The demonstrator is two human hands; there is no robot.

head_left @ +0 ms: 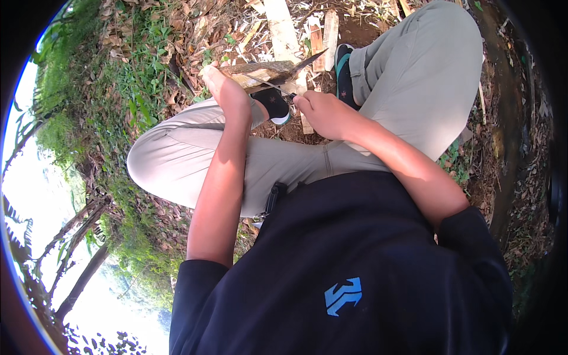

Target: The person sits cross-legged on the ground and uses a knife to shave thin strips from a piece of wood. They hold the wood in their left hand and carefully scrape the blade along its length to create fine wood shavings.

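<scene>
Closest in is a dark shirt with a blue logo (343,296), then bent knees in light grey trousers (414,77). Just past the knees sits the chunk of wood (260,72), which is the landmark here. The left hand (228,92) is clamped on its near left end. The right hand (322,112), just right of the wood, is closed round a knife (296,74) whose blade lies across the wood. Beyond it: pale wooden planks (284,29) on leaf litter.

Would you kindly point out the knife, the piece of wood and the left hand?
knife (309,60), head view, on the dark blade.
piece of wood (260,71), head view, mid-length.
left hand (228,93), head view, back of hand.
</scene>
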